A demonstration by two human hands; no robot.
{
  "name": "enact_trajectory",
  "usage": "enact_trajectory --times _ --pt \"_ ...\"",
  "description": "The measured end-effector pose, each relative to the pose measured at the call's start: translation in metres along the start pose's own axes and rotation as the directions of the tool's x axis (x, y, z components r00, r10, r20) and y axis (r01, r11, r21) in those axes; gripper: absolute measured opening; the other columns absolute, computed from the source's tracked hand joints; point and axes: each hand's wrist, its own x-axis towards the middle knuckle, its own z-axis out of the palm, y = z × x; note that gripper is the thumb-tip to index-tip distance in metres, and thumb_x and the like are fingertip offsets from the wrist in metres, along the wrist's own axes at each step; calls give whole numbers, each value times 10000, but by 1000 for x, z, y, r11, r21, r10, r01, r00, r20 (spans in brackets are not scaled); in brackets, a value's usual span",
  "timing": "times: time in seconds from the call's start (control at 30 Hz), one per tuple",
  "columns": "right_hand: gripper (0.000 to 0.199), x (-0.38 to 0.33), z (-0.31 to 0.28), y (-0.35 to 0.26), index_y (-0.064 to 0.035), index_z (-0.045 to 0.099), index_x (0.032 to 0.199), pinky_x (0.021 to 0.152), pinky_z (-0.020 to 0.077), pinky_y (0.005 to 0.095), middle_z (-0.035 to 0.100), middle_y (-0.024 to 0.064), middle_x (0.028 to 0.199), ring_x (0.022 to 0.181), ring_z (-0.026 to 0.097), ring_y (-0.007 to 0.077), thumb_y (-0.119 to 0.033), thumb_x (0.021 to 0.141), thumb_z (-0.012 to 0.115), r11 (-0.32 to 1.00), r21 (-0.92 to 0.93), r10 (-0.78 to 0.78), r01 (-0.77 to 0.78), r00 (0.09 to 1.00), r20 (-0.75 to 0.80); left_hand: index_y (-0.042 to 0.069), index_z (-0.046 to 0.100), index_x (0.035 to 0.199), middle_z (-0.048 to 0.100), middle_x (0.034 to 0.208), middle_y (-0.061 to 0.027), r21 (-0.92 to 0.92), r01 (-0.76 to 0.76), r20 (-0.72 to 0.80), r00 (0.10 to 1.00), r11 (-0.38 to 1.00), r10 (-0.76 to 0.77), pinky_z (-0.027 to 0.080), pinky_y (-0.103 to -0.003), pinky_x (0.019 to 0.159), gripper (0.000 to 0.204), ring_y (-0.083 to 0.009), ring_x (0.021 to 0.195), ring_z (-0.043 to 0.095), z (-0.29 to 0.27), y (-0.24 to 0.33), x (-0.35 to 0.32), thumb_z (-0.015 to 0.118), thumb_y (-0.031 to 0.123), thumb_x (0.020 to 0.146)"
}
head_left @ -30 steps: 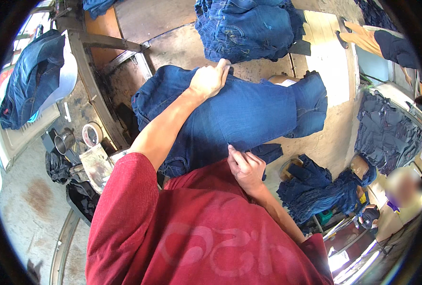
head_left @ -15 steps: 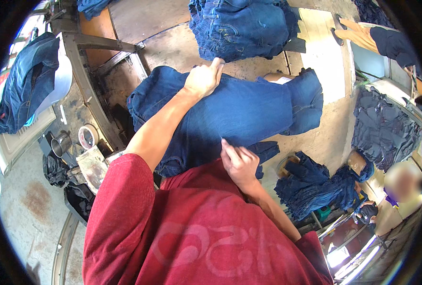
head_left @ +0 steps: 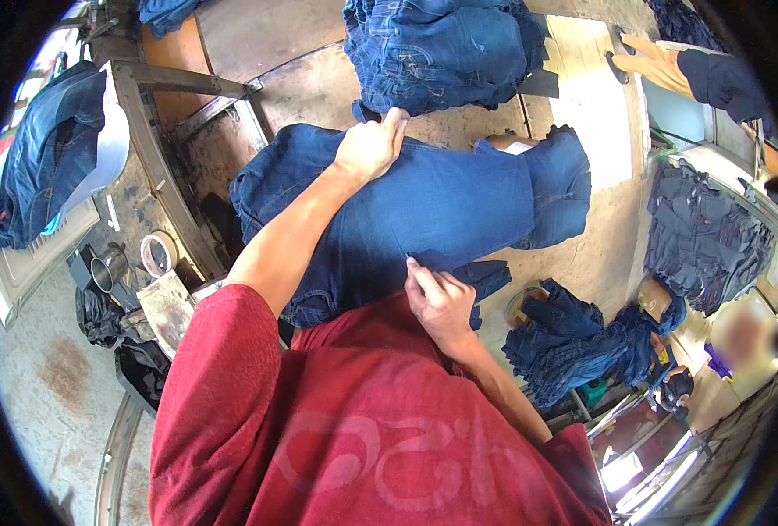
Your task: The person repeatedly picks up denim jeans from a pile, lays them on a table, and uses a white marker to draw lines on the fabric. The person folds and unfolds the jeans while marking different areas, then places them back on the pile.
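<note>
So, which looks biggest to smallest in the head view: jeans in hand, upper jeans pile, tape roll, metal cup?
1. Jeans in hand
2. Upper jeans pile
Tape roll and metal cup: too alike to rank

I read the jeans (head_left: 468,197) at centre as matt woven denim, fairly smooth; the pile (head_left: 441,61) at twelve looks rougher, creased denim. Towards nine I get a shiny metal cup (head_left: 113,261); at six, a soft, matt cloth shirt (head_left: 362,377).
</note>
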Motion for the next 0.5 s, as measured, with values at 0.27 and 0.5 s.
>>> enact_trajectory --times 0.27,0.5 --pt "260 9 5 9 -98 795 1103 484 514 352 639 17 644 527 636 192 -47 849 811 998 42 31 -38 986 165 136 582 1280 716 740 -277 -1 -3 1 1000 1000 3 587 -606 664 246 -496 689 722 -1 2 -1 534 327 1132" --pt "228 8 2 9 -108 795 1062 478 515 357 670 22 657 525 643 202 -62 841 826 992 121 37 -35 999 -14 131 580 1275 720 754 -281 17 -12 16 1000 1000 12 586 -607 669 250 -495 701 726 -3 2 -1 525 331 1135"
